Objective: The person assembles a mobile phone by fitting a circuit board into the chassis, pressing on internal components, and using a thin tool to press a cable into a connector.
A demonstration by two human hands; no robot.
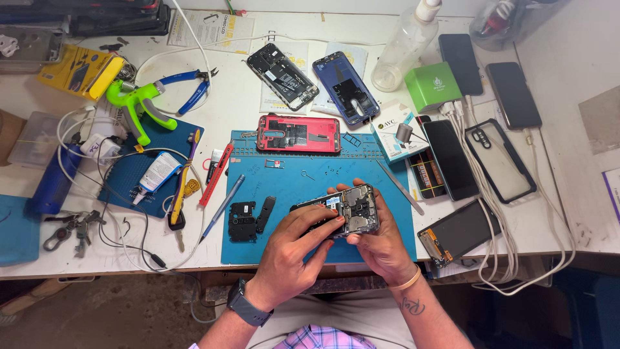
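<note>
Both hands held an opened phone (342,210) with its back cover off, just above the near edge of a blue work mat (310,187) on the white surface (226,116). The right hand (381,242) cradled the phone from below and the side, its fingers curled around the right-hand edge. The left hand (294,249) lay over the near long edge, its fingers (326,223) pressed together and pinching the frame, with the thumb on the exposed inner parts.

On the mat just left of the phone lay two small black cover plates (248,220). A pen-like tool (223,207) rested slantwise across the mat's left edge. At the mat's far edge lay a red phone frame (298,134), also opened, and beyond it a black one (282,68) and a blue one (345,87).

To handle this well, I judged that the supporting hand should keep the phone level and steady, gripping only the frame, while the other hand pressed lightly and squarely on the inner parts, never on the thin connectors. Working low over the mat seemed wise, since any loose screw would land there rather than roll off the surface among the cables (491,213) to the right.
</note>
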